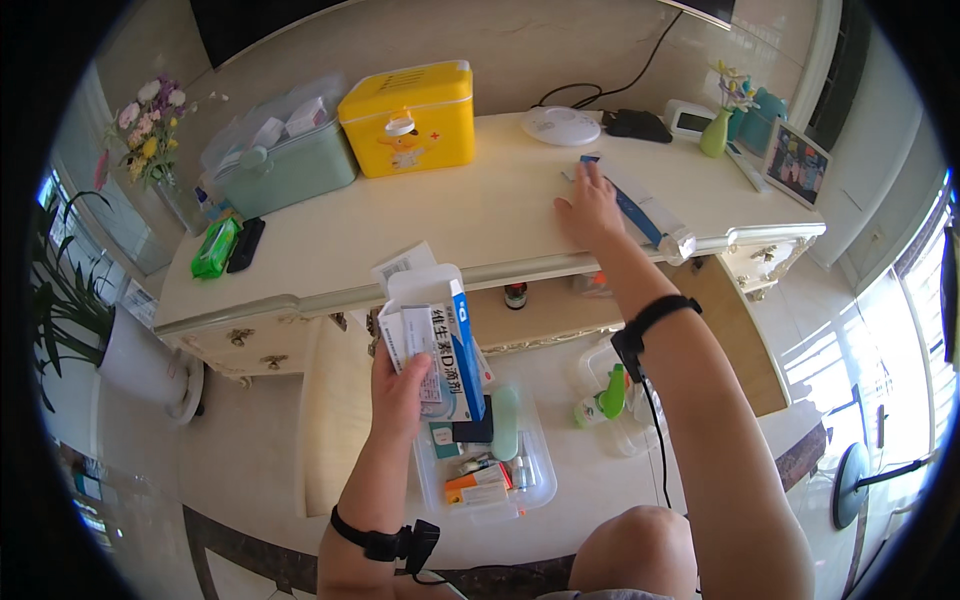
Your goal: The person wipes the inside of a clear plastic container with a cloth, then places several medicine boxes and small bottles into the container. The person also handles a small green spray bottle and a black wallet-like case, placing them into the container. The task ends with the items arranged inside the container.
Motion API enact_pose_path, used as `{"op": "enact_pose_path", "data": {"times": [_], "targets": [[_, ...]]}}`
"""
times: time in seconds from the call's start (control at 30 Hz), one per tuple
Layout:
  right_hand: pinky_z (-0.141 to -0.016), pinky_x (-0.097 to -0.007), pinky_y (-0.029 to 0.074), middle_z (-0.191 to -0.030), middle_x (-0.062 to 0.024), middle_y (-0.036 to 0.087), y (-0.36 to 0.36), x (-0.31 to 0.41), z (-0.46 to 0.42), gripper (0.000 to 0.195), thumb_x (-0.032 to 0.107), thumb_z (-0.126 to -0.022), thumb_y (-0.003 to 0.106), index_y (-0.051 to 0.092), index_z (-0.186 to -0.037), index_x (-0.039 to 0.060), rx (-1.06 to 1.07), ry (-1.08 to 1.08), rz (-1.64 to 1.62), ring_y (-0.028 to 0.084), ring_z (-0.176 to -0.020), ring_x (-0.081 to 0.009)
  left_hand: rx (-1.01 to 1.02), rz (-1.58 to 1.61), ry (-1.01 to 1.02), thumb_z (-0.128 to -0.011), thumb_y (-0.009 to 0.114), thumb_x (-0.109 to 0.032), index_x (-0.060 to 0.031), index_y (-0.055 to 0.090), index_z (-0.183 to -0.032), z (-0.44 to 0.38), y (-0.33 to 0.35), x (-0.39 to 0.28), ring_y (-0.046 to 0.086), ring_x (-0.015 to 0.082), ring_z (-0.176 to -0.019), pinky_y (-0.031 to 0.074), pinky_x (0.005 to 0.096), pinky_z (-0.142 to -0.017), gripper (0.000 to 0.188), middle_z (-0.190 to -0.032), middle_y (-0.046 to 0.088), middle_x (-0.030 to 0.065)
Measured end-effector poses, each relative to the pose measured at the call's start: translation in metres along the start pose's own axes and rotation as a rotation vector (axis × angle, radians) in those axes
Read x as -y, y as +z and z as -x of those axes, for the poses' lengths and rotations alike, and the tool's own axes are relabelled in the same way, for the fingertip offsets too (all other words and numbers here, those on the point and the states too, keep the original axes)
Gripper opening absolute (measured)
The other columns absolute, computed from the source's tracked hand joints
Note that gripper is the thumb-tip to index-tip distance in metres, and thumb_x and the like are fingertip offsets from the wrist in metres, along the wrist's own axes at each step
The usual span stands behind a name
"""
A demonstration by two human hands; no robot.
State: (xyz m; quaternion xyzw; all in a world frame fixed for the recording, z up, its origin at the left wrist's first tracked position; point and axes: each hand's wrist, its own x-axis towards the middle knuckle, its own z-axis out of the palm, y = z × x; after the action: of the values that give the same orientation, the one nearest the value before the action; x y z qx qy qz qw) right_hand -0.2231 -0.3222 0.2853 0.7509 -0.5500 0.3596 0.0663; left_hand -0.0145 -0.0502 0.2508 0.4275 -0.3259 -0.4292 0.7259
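My left hand (400, 390) is closed around several flat medicine boxes and papers, among them a white and blue vitamin D drops carton (451, 367) with an open top flap. It holds them in front of the cabinet's edge, above a clear plastic bin (544, 480) of small medicine packs. My right hand (592, 202) rests on the cream cabinet top, its fingertips on the far end of a long blue and white box (636, 214). Whether those fingers grip the box cannot be told. A crumpled clear plastic piece (677, 246) lies at the box's near end.
A yellow medicine box (420, 127) and a green lidded storage box (289, 176) stand at the back left. Green wipes (216, 247) lie nearer. An open drawer (551, 315) holds a small dark bottle (515, 295). A green spray bottle (602, 405) is below, in another clear bin.
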Motion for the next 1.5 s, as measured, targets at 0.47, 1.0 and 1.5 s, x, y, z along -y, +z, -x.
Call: {"op": "enact_pose_path", "data": {"times": [0.47, 1.0, 1.5], "targets": [[-0.086, -0.0449, 0.05, -0.11, -0.015, 0.063, -0.026, -0.002, -0.025, 0.023, 0.018, -0.087, 0.048, 0.065, -0.098, 0.0067, 0.507, -0.028, 0.126, 0.06, -0.1, -0.0368, 0.028, 0.058, -0.103, -0.09, 0.053, -0.005, -0.005, 0.043, -0.13, 0.003, 0.008, 0.009, 0.061, 0.0175, -0.1, 0.052, 0.0318, -0.085, 0.041, -0.115, 0.059, 0.0094], [-0.07, -0.0291, 0.051, -0.088, -0.004, 0.068, -0.074, 0.026, 0.095, 0.012, 0.013, -0.087, 0.064, 0.066, -0.093, 0.0024, 0.316, 0.162, -1.013, 0.064, -0.08, -0.0183, -0.112, -0.063, -0.041, -0.089, 0.059, -0.015, -0.002, 0.05, -0.121, 0.002, 0.021, 0.005, 0.062, 0.0148, -0.093, 0.052, 0.0297, -0.08, 0.036, -0.107, 0.063, 0.0076], [-0.059, -0.0327, 0.044, -0.077, -0.0082, 0.051, -0.075, 0.122, 0.175, 0.025, 0.019, -0.079, 0.072, 0.057, -0.072, 0.001, 0.543, 0.135, -0.926, 0.052, -0.065, -0.0204, 0.087, -0.007, 0.201, -0.056, 0.077, -0.07, 0.0, 0.044, -0.127, 0.0, 0.014, 0.026, 0.057, 0.014, -0.101, 0.048, 0.0298, -0.085, 0.105, -0.113, 0.056, 0.0052]]}}
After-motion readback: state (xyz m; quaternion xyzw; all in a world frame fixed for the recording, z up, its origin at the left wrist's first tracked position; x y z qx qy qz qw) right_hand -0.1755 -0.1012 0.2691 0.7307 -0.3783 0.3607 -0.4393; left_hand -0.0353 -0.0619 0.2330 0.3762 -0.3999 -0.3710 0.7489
